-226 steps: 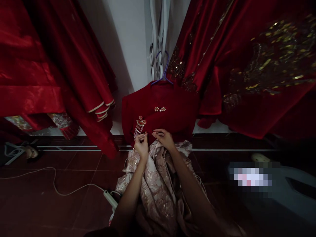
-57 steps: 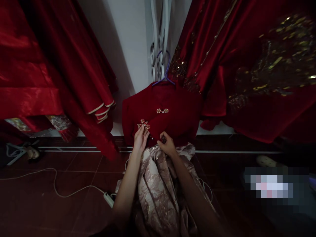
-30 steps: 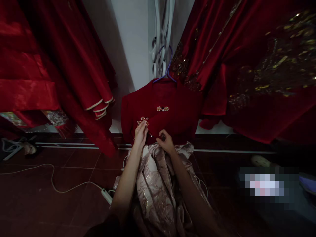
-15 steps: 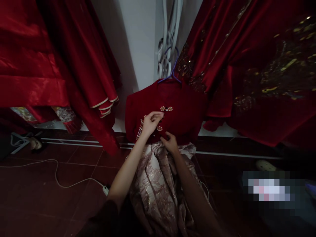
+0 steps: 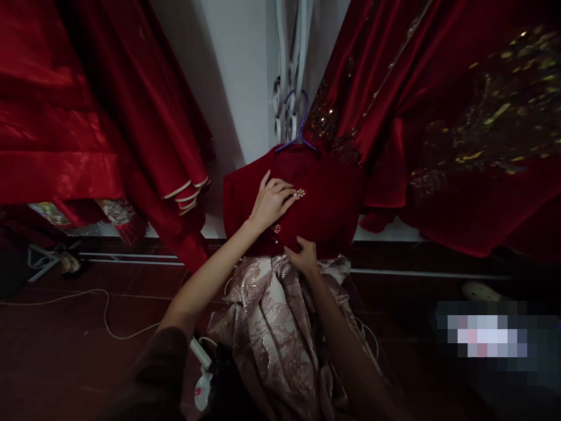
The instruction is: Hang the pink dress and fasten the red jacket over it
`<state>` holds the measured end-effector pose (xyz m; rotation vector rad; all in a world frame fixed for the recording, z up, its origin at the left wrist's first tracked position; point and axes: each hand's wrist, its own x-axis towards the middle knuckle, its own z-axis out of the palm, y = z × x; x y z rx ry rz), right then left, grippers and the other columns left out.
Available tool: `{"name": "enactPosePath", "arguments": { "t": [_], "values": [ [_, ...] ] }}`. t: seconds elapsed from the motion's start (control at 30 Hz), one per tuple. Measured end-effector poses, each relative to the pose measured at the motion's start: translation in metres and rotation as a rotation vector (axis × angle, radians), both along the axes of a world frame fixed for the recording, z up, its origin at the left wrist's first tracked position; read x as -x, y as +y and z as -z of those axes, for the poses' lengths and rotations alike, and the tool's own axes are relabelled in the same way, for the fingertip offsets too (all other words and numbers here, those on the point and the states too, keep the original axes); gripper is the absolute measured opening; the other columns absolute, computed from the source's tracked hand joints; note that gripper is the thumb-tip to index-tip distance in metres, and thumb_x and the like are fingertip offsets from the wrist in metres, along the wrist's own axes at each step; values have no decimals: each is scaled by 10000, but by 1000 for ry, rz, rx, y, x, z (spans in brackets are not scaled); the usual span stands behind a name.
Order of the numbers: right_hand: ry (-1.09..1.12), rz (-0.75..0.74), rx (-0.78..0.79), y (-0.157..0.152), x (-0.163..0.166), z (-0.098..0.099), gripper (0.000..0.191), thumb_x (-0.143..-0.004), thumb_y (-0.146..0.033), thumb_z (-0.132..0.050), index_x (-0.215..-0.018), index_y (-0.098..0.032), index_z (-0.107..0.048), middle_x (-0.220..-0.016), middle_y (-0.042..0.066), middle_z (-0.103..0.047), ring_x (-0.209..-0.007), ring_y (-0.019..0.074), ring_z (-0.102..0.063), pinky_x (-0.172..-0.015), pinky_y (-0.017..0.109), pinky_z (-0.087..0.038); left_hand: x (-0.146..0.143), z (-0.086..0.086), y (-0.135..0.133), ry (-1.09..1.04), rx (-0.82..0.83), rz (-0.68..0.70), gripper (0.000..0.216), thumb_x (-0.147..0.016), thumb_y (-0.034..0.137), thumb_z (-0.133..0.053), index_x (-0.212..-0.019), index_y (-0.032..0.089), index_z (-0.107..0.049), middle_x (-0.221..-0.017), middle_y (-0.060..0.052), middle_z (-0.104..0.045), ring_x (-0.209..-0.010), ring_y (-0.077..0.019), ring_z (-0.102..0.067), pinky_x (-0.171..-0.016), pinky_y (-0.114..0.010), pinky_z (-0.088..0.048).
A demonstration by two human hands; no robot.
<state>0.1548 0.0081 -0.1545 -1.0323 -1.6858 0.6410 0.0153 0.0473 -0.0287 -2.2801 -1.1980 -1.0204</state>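
A dark red jacket (image 5: 333, 204) hangs on a purple hanger (image 5: 300, 133), above a shiny pink-silver patterned skirt (image 5: 274, 316). My left hand (image 5: 272, 202) lies over the upper chest of the jacket. Its thumb and forefinger come together at the upper beaded clasp (image 5: 300, 193), covering the clasp's left half; the other fingers are partly spread. Below it, a lower beaded clasp (image 5: 276, 229) shows beside my left wrist. My right hand (image 5: 303, 254) grips the jacket's front near the hem, thumb and forefinger on the cloth, the remaining fingers curled out of sight.
Red satin garments (image 5: 149, 117) hang at the left, and red ones with gold sequins (image 5: 495, 111) at the right. A white scrolled metal stand (image 5: 289, 64) rises behind the hanger. A white cable (image 5: 107, 318) and a power strip (image 5: 200, 352) lie on the tiled floor.
My left hand has shifted up over the jacket's front and now covers part of the upper clasp. My right hand stays near the hem. The view has moved slightly.
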Motion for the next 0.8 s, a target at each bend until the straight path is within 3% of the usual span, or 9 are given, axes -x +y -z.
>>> {"name": "enactPosePath", "arguments": {
  "t": [0.17, 0.33, 0.5, 0.7, 0.8],
  "values": [
    [-21, -21, 41, 5, 0, 8, 166, -669, -313, -575, -701, -156, -620, -589, -3, -590, -542, 128, -488, -514, 219, -381, -5, 0, 7, -139, 97, 9, 196, -863, 368, -535, -943, 264, -681, -915, 6, -693, -951, -160, -580, -1160, -542, -77],
    [-71, -1, 24, 5, -4, 9, 220, -680, -381, -632, -731, -190, -537, -534, -47, -474, -496, 93, -422, -511, 207, -356, -4, -5, 12, -135, 147, 5, 160, -825, 372, -589, -869, 240, -668, -800, 20, -670, -868, -149, -598, -1164, -541, -41],
    [205, 140, -149, 2, -9, -4, 313, -771, -391, -577, -986, -199, -454, -678, -30, -490, -565, 101, -456, -550, 221, -381, -1, -10, 5, -26, 103, 20, 147, -851, 328, -549, -878, 229, -654, -797, 10, -661, -892, -161, -586, -1155, -561, -64],
    [417, 367, -260, 8, -23, -20, 223, -829, -401, -493, -887, -189, -456, -685, -14, -461, -600, 111, -472, -585, 245, -410, 1, -9, 8, 59, 54, 80, 235, -908, 293, -426, -876, 240, -653, -756, 13, -621, -834, -130, -567, -1171, -516, -82],
    [456, 456, -260, 11, -27, -42, 222, -842, -402, -469, -788, -187, -468, -681, -1, -490, -595, 109, -491, -588, 247, -431, 3, -6, 13, 51, 42, 96, 252, -918, 285, -401, -862, 229, -641, -730, 9, -600, -811, -129, -559, -1167, -496, -119]
  ]
}}
